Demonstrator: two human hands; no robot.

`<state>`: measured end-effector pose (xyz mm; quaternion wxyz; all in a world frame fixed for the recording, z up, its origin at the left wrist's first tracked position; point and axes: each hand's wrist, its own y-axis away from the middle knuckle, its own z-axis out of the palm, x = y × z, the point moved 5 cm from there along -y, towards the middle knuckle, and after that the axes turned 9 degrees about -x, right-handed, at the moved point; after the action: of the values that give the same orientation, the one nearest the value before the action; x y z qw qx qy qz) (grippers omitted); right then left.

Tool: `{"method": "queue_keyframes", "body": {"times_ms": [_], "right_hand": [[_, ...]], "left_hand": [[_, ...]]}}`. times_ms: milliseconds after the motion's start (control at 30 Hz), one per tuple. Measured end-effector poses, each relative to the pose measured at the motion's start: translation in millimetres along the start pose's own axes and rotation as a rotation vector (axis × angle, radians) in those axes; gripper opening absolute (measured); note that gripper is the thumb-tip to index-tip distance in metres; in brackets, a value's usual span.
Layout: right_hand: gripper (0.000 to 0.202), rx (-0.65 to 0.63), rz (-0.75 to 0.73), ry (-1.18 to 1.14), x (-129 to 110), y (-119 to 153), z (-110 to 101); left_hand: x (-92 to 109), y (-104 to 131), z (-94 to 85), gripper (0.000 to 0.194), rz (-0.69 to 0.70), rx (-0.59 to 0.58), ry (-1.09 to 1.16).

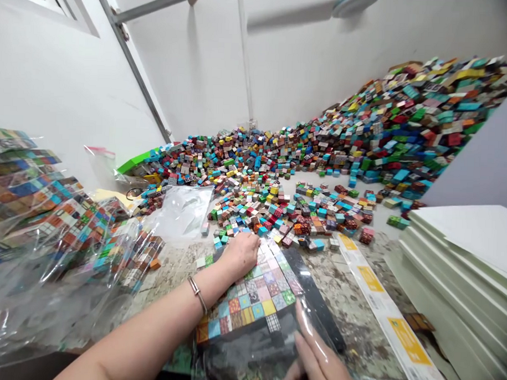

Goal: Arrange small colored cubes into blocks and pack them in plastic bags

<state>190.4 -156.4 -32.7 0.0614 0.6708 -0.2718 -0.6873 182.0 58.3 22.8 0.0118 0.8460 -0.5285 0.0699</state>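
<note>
Rows of small patterned cubes [269, 279] lie side by side on a black board [312, 286] in front of me. Clear plastic [247, 356] shines over the near part of the board. My left hand [241, 253], with a metal bracelet on its wrist, is closed at the far left edge of the rows; its fingertips and anything in them are hidden. At the near right, my right hand [318, 353] has its fingers stretched and apart, one lying along the edge of the cubes. Glossy plastic seems to cover part of that hand.
A large heap of loose coloured cubes [254, 157] rises toward the right wall. Clear bags packed with cubes [69, 222] stand at left. An empty-looking clear bag [184, 212] lies behind my left arm. A yellow-and-white label strip [382, 305] and stacked pale sheets [462, 264] are at right.
</note>
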Motion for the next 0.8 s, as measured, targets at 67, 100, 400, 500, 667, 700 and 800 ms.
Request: {"method": "queue_keyframes", "body": {"times_ms": [67, 100, 400, 500, 667, 700, 800], "right_hand": [[0.069, 0.040, -0.009, 0.008, 0, 2, 1], [0.069, 0.060, -0.019, 0.022, 0, 4, 1], [0.076, 0.049, -0.063, 0.093, -11, 14, 5], [0.071, 0.061, -0.018, 0.091, -16, 13, 6], [0.068, 0.065, -0.053, 0.044, -18, 14, 7], [0.068, 0.058, -0.051, 0.034, -16, 15, 7], [0.067, 0.089, -0.061, 0.029, -10, 16, 3]], "left_hand": [[0, 1, -0.4, 0.028, 0.004, 0.000, 0.005], [1, 1, -0.5, 0.028, 0.008, -0.003, 0.008], [5, 1, -0.6, 0.030, 0.057, -0.056, 0.021], [6, 1, -0.7, 0.029, 0.068, -0.065, 0.019], [7, 2, -1.4, 0.030, 0.071, -0.064, 0.010], [7, 2, -1.3, 0.030, 0.066, -0.060, 0.006], [6, 2, -0.5, 0.031, 0.057, -0.053, -0.003]]}}
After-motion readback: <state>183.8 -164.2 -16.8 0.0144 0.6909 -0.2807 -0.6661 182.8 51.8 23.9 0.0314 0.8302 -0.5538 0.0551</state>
